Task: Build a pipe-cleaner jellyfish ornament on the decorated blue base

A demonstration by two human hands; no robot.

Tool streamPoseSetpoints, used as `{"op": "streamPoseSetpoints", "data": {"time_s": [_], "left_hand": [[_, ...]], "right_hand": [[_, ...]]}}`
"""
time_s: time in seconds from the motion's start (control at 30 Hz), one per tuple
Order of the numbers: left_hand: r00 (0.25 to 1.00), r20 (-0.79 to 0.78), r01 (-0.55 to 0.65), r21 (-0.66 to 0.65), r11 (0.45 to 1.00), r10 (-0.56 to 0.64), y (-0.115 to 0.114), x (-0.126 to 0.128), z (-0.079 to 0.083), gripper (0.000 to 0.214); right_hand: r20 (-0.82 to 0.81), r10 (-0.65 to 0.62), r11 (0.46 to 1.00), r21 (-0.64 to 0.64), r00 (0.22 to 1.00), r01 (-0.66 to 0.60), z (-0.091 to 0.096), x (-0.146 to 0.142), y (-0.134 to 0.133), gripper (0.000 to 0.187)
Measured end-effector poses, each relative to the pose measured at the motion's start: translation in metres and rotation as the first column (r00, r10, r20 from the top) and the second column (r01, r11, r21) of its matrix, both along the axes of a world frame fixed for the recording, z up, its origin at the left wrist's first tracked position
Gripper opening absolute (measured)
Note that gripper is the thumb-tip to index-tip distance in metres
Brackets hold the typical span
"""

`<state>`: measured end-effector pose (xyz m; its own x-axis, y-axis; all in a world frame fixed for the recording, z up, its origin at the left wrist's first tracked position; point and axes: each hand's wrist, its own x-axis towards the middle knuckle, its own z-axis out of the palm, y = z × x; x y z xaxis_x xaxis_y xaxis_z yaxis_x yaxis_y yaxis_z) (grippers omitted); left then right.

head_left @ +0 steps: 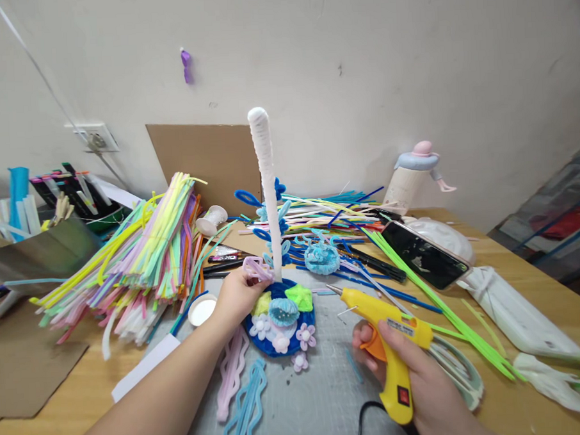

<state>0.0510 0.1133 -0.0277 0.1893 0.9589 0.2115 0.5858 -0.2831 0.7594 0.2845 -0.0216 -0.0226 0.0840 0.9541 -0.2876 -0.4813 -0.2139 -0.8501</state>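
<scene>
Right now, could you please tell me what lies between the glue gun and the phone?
The head view shows bright green pipe cleaners between glue gun and phone, with blue ones nearer the gun.

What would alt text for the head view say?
A right hand holds a yellow glue gun; the left hand pinches a lilac fuzzy piece beside a white post at a blue, flower-decorated base. Colorful pipe cleaners lie around them.

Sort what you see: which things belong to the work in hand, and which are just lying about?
Seem part of the work:
lilac piece, in the left hand
glue gun, in the right hand
blue base and white post
pipe cleaners, likely supplies

Seem just lying about:
phone
bottle
</scene>
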Motion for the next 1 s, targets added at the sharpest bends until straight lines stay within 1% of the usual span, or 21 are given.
{"op": "streamPoseSetpoints", "data": {"time_s": [0.1,0.2,0.3,0.47,0.67,0.77,1.0], "left_hand": [[1.0,-0.012,-0.006,-0.015,1.0,0.006,0.0006,0.0006,-0.001,0.018],[1.0,-0.021,-0.018,-0.029,0.999,0.017,0.0006,0.001,-0.0012,0.019],[1.0,-0.027,-0.016,-0.022,1.0,0.015,0.0003,0.0011,-0.0005,0.02],[0.997,-0.082,0.003,-0.009,1.0,-0.004,0.0007,-0.0004,-0.0008,0.019],[0.998,-0.056,-0.001,-0.031,1.0,-0.001,0.0005,-0.0013,0.0011,0.02],[0.999,-0.047,0.003,-0.027,1.0,-0.005,-0.0002,-0.0002,0.0031,0.02],[0.997,-0.075,0.019,-0.022,1.0,-0.021,0.0005,0.0016,0.0013,0.02]], "right_hand": [[-0.006,-0.009,1.0,-0.011,1.0,0.009,-0.0003,-0.0002,0.0007,0.028],[0.003,-0.002,1.0,0.007,1.0,0.002,-0.001,-0.0001,0.0017,0.028],[0.003,0.006,1.0,0.007,1.0,-0.006,-0.0025,0.0,0.0021,0.027],[0.002,0.01,1.0,0.002,1.0,-0.01,-0.0054,0.0,0.0023,0.028],[-0.032,0.015,1.0,0.003,0.999,-0.015,-0.0067,-0.0001,0.0048,0.026],[-0.024,0.016,1.0,0.006,1.0,-0.016,-0.0064,-0.0005,0.005,0.028],[-0.038,0.023,1.0,-0.013,0.999,-0.024,-0.0048,-0.0016,0.0034,0.03]]}}
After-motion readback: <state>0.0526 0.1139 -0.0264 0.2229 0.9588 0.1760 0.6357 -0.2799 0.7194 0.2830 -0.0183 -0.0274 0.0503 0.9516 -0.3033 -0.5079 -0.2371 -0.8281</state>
